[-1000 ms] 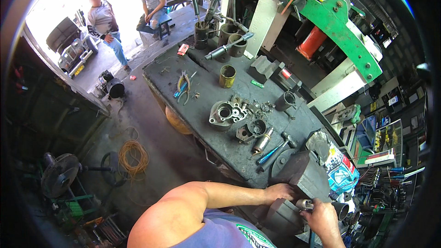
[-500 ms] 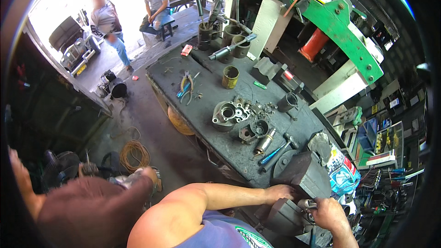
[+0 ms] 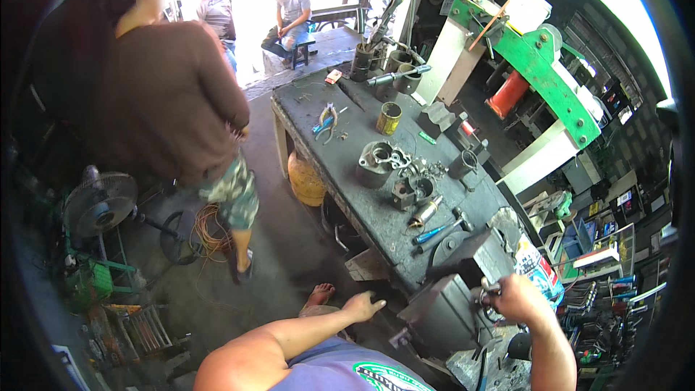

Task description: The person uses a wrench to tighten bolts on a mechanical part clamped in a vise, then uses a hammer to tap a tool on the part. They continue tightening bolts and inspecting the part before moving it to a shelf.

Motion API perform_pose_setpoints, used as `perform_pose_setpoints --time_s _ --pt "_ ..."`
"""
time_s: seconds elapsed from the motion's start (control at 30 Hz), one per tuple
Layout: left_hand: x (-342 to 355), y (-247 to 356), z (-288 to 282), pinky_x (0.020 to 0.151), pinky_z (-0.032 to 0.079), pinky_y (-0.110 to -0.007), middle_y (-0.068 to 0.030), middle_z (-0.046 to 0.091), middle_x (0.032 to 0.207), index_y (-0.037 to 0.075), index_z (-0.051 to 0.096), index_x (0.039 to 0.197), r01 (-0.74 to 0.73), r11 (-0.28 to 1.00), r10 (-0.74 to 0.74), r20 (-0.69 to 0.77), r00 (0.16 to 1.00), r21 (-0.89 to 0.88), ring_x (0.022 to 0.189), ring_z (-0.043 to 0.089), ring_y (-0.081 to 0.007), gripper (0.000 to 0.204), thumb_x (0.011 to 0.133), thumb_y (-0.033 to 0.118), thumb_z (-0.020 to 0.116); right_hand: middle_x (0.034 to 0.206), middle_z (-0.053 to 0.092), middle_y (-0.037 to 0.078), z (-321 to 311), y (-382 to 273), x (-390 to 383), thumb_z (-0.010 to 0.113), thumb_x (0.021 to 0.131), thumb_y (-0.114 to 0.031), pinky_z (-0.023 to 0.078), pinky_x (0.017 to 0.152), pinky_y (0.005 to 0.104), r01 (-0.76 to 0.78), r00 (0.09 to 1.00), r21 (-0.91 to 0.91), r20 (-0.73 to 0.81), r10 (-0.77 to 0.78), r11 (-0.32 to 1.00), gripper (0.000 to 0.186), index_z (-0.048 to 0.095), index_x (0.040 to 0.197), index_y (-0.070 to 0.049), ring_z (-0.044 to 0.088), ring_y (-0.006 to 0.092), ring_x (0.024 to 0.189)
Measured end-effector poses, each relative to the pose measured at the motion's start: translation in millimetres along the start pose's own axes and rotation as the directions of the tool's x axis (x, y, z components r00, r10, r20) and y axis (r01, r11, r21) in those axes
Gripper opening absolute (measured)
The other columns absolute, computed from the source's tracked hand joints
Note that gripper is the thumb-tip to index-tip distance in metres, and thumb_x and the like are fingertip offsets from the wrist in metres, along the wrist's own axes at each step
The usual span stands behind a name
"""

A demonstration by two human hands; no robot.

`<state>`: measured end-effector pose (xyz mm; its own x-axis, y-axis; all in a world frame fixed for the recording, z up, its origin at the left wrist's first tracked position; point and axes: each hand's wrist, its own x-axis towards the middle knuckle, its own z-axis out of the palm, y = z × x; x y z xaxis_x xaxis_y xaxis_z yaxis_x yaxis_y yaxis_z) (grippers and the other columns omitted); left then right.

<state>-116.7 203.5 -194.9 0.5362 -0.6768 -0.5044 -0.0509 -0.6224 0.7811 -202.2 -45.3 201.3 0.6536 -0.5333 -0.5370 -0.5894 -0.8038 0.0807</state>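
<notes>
At the near corner of the workbench [image 3: 347, 166] stands a large dark bench vise [image 3: 443, 310] with blocky jaws. My right hand [image 3: 520, 298] is closed around a grey metal part [image 3: 489, 295] at the vise; its exact kind is partly hidden by my fingers. My left hand [image 3: 362, 307] hangs in the air left of the vise, off the bench edge, thumb out from the fingers and nothing visible in it. On the bench beyond the vise lie a hammer [image 3: 455, 226], a cylindrical metal motor part [image 3: 426, 211] and a metal housing [image 3: 375, 165].
Pliers [image 3: 328, 123] and a yellow can [image 3: 389, 117] sit farther back. A green-and-white press frame [image 3: 536, 80] rises behind the bench. A person in a brown top [image 3: 159, 94] stands at left near a fan [image 3: 101, 203]; two people are outside.
My left hand has come off the vise and moved left. My right hand stays on the metal part. The person in brown has gone from bending low to standing; the view has shifted left.
</notes>
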Motion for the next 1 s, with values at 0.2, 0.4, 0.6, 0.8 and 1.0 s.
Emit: perform_pose_setpoints --time_s 0.2,0.4,0.6,0.8,1.0 --pt "-24.3 -26.7 86.6 0.094 0.058 -0.043 -0.0158 0.078 0.118 0.011 0.071 0.133 0.756 0.056 0.198 0.750 0.631 -0.652 0.107 0.074 -0.0328 0.063 0.107 0.065 0.051 0.087 0.075 0.028 6.7 9.1 -2.8 0.084 0.087 -0.039 0.059 0.079 0.0513 0.118 0.988 -0.061 -0.095 -0.123 0.991 0.045 0.078 0.088 0.005 0.076 0.0448 0.088" --pt "-14.8 7.5 33.0 0.084 0.057 -0.040 -0.0074 0.072 0.095 0.005 0.069 0.106 0.239 0.134 -0.284 0.194 0.939 -0.962 0.088 0.069 -0.0208 0.026 0.105 0.031 0.071 0.091 0.076 0.027 7.4 12.5 -6.7 0.082 0.088 -0.049 0.059 0.084 0.0499 0.110 0.980 -0.127 -0.150 -0.128 0.986 0.052 0.079 0.095 0.002 0.076 0.0418 0.092" --pt "-106.7 99.2 -47.6 0.081 0.059 -0.038 -0.0051 0.072 0.095 0.003 0.067 0.116 -0.626 0.587 0.514 -0.360 0.778 -0.513 0.089 0.071 -0.0210 0.032 0.103 0.031 0.075 0.093 0.077 0.026 13.2 17.6 -2.8 0.084 0.087 -0.041 0.059 0.084 0.0493 0.118 0.980 -0.113 -0.148 -0.134 0.987 0.045 0.079 0.094 0.004 0.076 0.0400 0.093" --pt "-163.8 141.1 68.9 0.117 0.042 -0.053 -0.0184 0.064 0.136 0.003 0.061 0.140 -0.912 0.406 0.895 0.224 0.386 -0.053 0.132 0.058 -0.0400 0.066 0.084 0.030 0.084 0.102 0.079 0.024 14.5 20.2 1.0 0.085 0.085 -0.052 0.060 0.087 0.0484 0.074 0.982 -0.146 -0.165 -0.098 0.986 0.055 0.079 0.100 0.001 0.077 0.0389 0.098" --pt "-85.2 28.8 148.8 0.130 0.026 -0.057 -0.0138 0.073 0.114 0.007 0.074 0.127 -0.788 -0.179 0.342 0.788 0.511 0.589 0.129 0.062 -0.0362 0.058 0.082 0.042 0.082 0.099 0.079 0.023 10.0 18.1 1.6 0.084 0.087 -0.053 0.060 0.083 0.0489 0.087 0.988 -0.164 -0.115 -0.106 0.983 0.055 0.080 0.098 0.001 0.077 0.0388 0.094"
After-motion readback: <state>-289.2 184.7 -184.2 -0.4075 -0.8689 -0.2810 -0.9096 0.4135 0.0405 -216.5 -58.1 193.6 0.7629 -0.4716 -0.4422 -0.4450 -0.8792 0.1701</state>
